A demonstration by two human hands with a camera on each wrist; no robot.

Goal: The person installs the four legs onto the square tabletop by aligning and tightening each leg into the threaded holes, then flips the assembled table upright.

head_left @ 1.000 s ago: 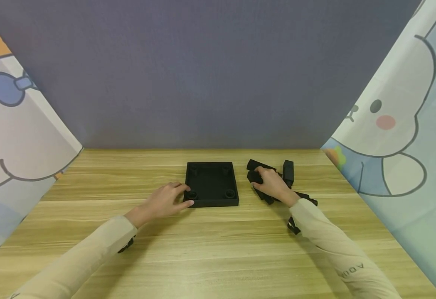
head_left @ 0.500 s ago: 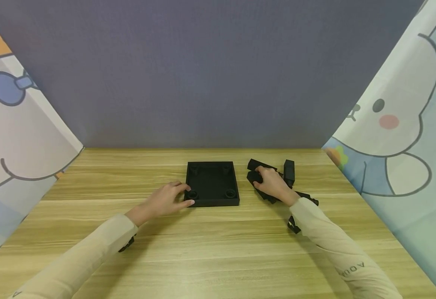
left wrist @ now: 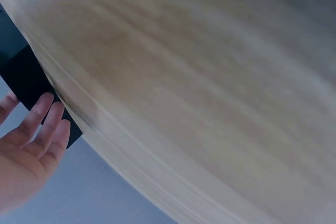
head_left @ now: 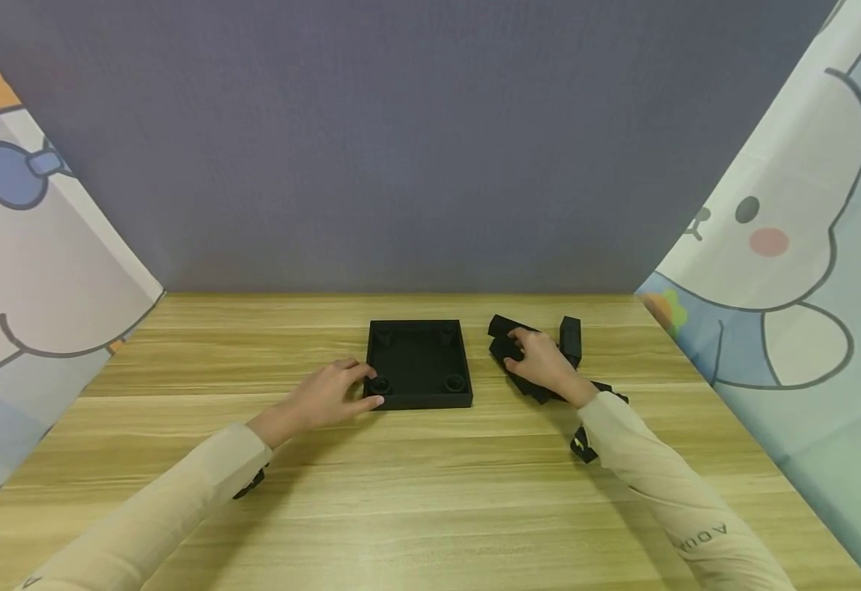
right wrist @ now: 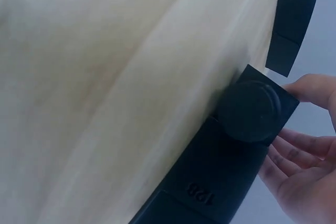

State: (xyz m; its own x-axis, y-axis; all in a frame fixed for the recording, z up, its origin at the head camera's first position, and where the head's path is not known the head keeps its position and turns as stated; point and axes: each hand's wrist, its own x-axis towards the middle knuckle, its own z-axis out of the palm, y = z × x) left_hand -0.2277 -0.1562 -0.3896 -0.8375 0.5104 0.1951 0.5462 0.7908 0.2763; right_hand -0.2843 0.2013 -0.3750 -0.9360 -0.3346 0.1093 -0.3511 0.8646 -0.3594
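Observation:
A shallow black square tray (head_left: 419,361) lies mid-table, with round sockets in its near corners. My left hand (head_left: 327,396) touches its near-left corner, thumb by the front wall and index finger at the left rim. In the left wrist view, its fairly straight fingers (left wrist: 44,121) rest against the black side. On the right, my right hand (head_left: 541,361) pinches one end of a black block (head_left: 502,353) between thumb and fingers. The right wrist view shows that block (right wrist: 210,169) with "12B" marked on its side and a round peg on its end.
Several black pieces lie around the right hand, including an upright-looking block (head_left: 570,338) and one behind the fingers (head_left: 507,325). A small black piece (head_left: 583,446) shows beside the right sleeve. A dark partition (head_left: 415,148) and printed side panels (head_left: 777,246) border the wooden table (head_left: 430,509).
My right hand has shifted slightly to the right, and the block at its fingers has moved a little. My left hand and the tray have stayed in place.

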